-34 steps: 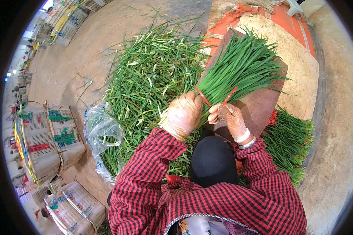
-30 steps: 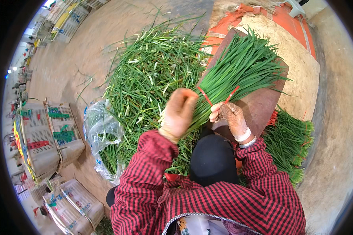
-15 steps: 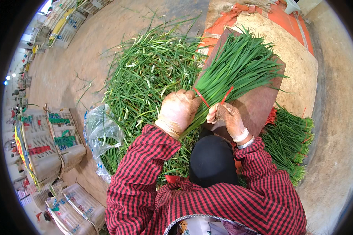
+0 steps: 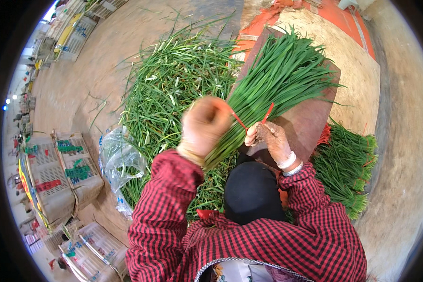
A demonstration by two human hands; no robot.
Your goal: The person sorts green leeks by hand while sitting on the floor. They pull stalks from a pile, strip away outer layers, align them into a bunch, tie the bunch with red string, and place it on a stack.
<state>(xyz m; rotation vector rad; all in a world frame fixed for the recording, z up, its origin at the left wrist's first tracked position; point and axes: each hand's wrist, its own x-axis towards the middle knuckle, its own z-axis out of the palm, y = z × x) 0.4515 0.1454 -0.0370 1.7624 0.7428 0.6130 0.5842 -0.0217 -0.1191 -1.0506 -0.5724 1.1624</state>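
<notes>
A thick bundle of green garlic chives [image 4: 279, 77] lies across a brown board [image 4: 303, 122], leaf tips toward the far right. Round its lower part passes a thin red tie [image 4: 238, 119], whose other visible stretch stands up on the right of the stalks. My right hand [image 4: 271, 140] is closed in a pinch on this tie, just beside the bundle. On the bundle's left is my left hand [image 4: 205, 126], curled and smeared by motion, close to the tie's left stretch. Its fingers are too blurred to show what they hold.
A heap of loose green leaves [image 4: 174, 84] spreads at the left, with a clear plastic bag [image 4: 122, 155] at its edge. Tied chive bundles [image 4: 345, 164] lie at the right. Pale crates [image 4: 47, 174] stand far left. Beyond the board is orange sheeting [image 4: 338, 21].
My left hand has moved a little left and away from the stalks, blurring as it goes. The right hand keeps its pinch on the tie, with only a slight shift in view.
</notes>
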